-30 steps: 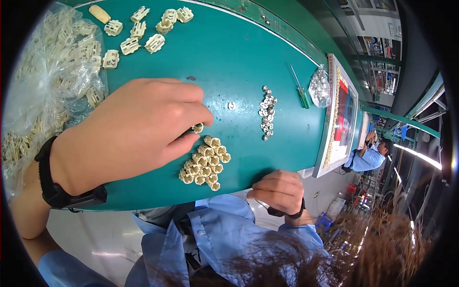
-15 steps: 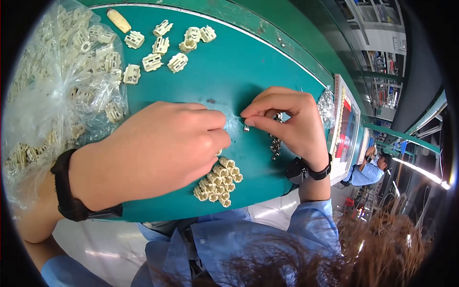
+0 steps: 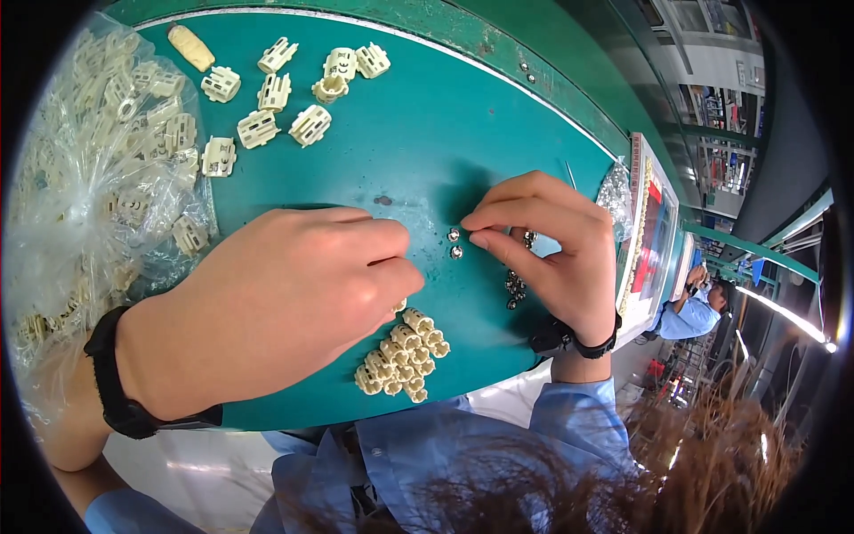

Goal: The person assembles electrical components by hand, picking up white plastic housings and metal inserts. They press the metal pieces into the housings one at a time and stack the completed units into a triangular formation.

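Observation:
My left hand (image 3: 294, 303) is curled closed above the table, palm down; its fingertips are hidden. Just under its near edge pokes a bit of a cream plastic part (image 3: 398, 305); whether the fingers hold it I cannot tell. Beside it stands a tight cluster of cream plastic sleeves (image 3: 405, 356), their ends facing me. My right hand (image 3: 556, 245) has its thumb and index fingertips slightly apart, nothing visible between them. Close to those tips lie two small shiny metal pieces (image 3: 455, 245). A pile of similar metal pieces (image 3: 515, 287) is partly hidden behind the right hand.
On the left sits a clear plastic bag (image 3: 98, 178) full of cream parts. Several loose cream parts (image 3: 276, 93) and a tan stub (image 3: 191, 47) lie at the far left. A smaller clear bag (image 3: 616, 196) is at the right, near a co-worker in blue (image 3: 689, 311).
A second metal piece now shows beside the first. My right hand has drawn slightly right, away from them. The view has shifted a little; my left hand stays closed.

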A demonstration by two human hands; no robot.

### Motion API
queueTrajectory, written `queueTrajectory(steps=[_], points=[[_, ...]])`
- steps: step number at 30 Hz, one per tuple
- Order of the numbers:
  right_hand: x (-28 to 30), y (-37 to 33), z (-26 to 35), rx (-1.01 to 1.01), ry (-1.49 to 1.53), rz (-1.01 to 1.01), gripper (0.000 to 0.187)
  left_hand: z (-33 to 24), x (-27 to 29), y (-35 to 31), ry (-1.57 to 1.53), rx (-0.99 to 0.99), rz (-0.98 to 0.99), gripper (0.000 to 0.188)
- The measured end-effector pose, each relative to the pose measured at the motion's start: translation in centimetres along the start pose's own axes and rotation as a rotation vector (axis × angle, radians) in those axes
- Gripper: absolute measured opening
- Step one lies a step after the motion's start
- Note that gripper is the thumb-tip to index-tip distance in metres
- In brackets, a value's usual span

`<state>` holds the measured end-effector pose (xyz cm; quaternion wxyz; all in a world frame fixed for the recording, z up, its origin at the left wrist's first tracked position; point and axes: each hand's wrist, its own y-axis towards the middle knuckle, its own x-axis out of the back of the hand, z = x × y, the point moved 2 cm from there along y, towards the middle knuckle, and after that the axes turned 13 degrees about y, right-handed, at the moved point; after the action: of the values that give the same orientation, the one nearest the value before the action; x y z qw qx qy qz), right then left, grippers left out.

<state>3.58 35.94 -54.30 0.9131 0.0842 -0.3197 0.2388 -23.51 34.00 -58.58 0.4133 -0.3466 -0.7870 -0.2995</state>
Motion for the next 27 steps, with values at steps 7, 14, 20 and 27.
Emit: queueTrajectory(steps=[7, 14, 20, 27], points=[[0.2, 0.5, 0.2, 0.188, -0.085, 0.065, 0.023, -0.6, 1.1, 0.3, -0.066, 0.010, -0.003, 0.021], [0.1, 0.0, 0.8, 0.226, -0.114, 0.064, 0.021, -1.2, 1.1, 0.2, -0.102, 0.015, -0.043, 0.018], [0.9, -0.4, 1.1, 0.046, 0.016, 0.065, 0.022, -1.4, 1.4, 0.1, -0.102, 0.023, -0.048, 0.017], [0.9, -0.5, 1.4, 0.133, -0.069, 0.033, 0.023, -1.6, 1.4, 0.4, -0.111, 0.019, -0.054, 0.018]])
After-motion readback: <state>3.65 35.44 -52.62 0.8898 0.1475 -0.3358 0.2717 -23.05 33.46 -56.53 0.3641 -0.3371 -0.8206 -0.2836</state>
